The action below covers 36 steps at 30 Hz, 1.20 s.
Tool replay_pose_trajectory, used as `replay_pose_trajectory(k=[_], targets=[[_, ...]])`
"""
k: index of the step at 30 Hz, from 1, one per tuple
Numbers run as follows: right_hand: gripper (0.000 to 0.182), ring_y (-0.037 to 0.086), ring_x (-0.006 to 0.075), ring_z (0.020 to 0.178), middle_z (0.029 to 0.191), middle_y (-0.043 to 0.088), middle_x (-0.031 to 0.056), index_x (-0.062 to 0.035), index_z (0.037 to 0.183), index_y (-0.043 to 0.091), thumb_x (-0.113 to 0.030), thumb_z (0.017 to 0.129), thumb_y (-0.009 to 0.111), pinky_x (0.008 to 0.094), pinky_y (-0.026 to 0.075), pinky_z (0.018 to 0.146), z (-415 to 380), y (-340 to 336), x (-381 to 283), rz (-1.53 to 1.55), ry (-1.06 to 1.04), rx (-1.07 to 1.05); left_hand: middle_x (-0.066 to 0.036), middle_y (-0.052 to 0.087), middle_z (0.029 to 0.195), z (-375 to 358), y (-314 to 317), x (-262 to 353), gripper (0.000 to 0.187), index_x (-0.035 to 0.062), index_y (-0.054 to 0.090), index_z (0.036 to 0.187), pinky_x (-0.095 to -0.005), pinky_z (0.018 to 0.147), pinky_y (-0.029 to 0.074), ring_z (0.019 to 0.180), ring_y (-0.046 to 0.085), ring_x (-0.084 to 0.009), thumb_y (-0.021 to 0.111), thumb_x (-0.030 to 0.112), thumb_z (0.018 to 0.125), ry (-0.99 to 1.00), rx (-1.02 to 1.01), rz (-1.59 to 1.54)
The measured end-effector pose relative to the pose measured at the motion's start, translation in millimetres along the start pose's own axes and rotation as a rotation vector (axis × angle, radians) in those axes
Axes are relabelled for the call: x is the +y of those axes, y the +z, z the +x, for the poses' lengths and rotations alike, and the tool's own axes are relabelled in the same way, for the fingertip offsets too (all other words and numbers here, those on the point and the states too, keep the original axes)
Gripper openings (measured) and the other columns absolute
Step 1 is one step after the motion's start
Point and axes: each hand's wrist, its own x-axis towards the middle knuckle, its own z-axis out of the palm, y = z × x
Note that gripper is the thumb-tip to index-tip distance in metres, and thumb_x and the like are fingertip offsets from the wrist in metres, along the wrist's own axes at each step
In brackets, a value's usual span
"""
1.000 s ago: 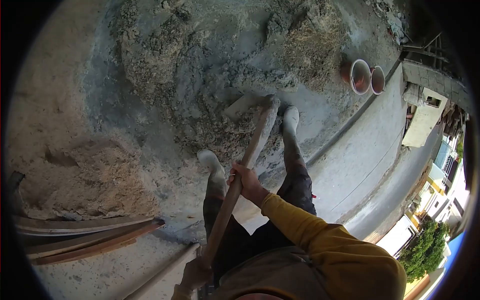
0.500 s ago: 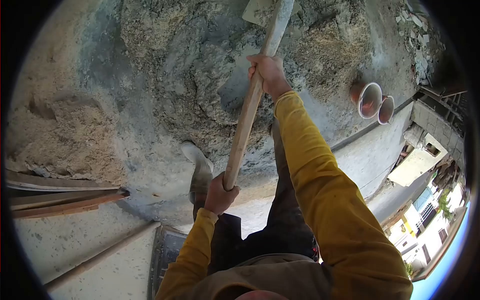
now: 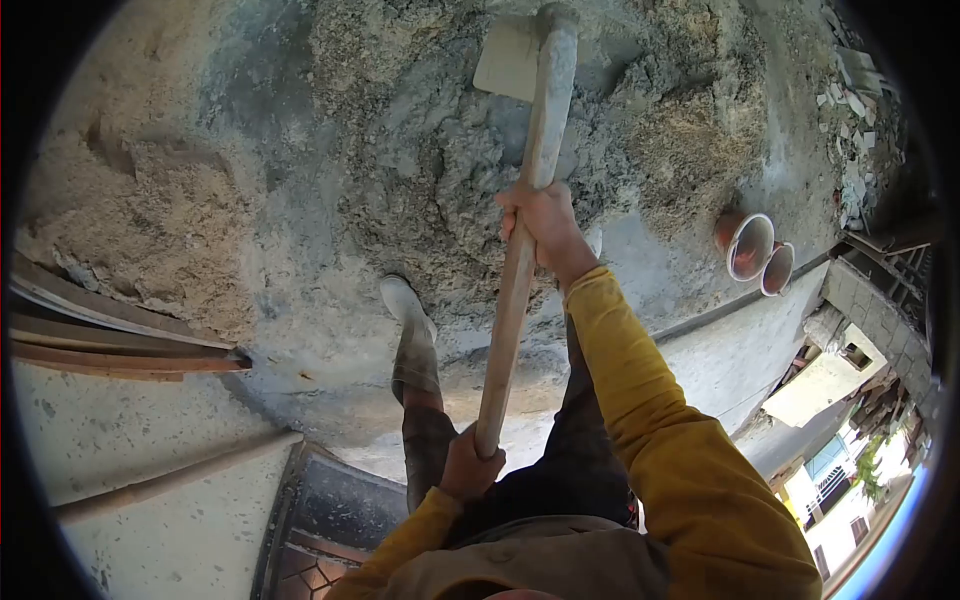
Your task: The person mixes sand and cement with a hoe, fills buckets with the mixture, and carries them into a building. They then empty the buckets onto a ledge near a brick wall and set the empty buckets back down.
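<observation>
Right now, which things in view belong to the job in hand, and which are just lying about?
In the job:
- long-handled hoe, gripped by the left hand and right hand
- rough grey mix near its blade

Apparently lying about:
- two buckets, untouched, though perhaps for later use
- long boards
- pole
- rubble

There were two bare hands, one left hand [image 3: 472, 466] and one right hand [image 3: 545, 222], and one long wooden-handled hoe [image 3: 512, 300]. Two long yellow sleeves [image 3: 640, 350], two pale boots [image 3: 408, 303], one mostly hidden, and two round reddish buckets [image 3: 729, 231] with pale rims were visible. One slender brown wooden pole [image 3: 180, 476] and at least three long brown boards [image 3: 120, 362] showed; whitish rubble chips [image 3: 853, 104] were too many to count.
</observation>
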Motion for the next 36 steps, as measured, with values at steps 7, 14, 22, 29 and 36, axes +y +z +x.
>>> replay_pose_trajectory(k=[7, 14, 22, 29, 36], targets=[[0.016, 0.053, 0.0200, 0.041, 0.052, 0.054, 0.0094, 0.0039, 0.062, 0.055, -0.003, 0.073, 0.064, 0.0338, 0.044, 0.041, 88.3, 19.0, 51.8, -0.178, 0.097, -0.188, -0.003, 0.051, 0.061, 49.5, 73.8, -5.8, 0.016, 0.0032, 0.049, 0.079, -0.0265, 0.045, 0.042, 0.049, 0.052, -0.0104, 0.062, -0.001, 0.073, -0.116, -0.049, -0.468], [0.022, 0.053, 0.0192, 0.040, 0.056, 0.054, 0.0110, 0.0109, 0.084, 0.051, 0.001, 0.068, 0.062, 0.0328, 0.042, 0.035, -42.7, -7.8, 66.5, -0.384, 0.132, -0.083, -0.001, 0.051, 0.066, -71.6, 106.8, -24.8, 0.020, 0.0079, 0.046, 0.079, -0.0254, 0.049, 0.043, 0.055, 0.052, -0.0091, 0.064, -0.001, 0.076, -0.208, -0.498, -0.792], [0.027, 0.063, 0.0262, 0.052, 0.065, 0.061, 0.0194, 0.0128, 0.084, 0.055, -0.006, 0.066, 0.061, 0.0364, 0.049, 0.048, 42.8, 113.8, -3.6, -0.487, -0.233, -0.430, -0.001, 0.051, 0.062, 80.9, 101.7, -0.1, 0.019, 0.0063, 0.045, 0.073, -0.0242, 0.047, 0.042, 0.052, 0.051, -0.0084, 0.061, -0.003, 0.078, 0.049, 0.004, -0.786], [0.024, 0.064, 0.0280, 0.054, 0.063, 0.061, 0.0219, 0.0152, 0.083, 0.056, -0.003, 0.069, 0.060, 0.0370, 0.048, 0.044, 50.1, -10.5, 73.7, -0.799, 0.139, -0.323, 0.000, 0.052, 0.063, 30.9, 202.1, 56.4, 0.021, 0.0086, 0.046, 0.073, -0.0255, 0.053, 0.044, 0.059, 0.056, -0.0104, 0.063, -0.004, 0.075, -0.161, -0.282, -1.052], [0.015, 0.052, 0.0176, 0.039, 0.052, 0.052, 0.0102, 0.0085, 0.076, 0.052, 0.001, 0.070, 0.063, 0.0329, 0.041, 0.034, -2.5, -69.8, -28.9, -0.459, 0.010, -0.057, 0.000, 0.048, 0.066, 9.2, 189.7, 45.7, 0.026, 0.0099, 0.041, 0.073, -0.0265, 0.055, 0.046, 0.059, 0.055, -0.0097, 0.063, -0.004, 0.076, -0.022, -0.590, -0.837]])
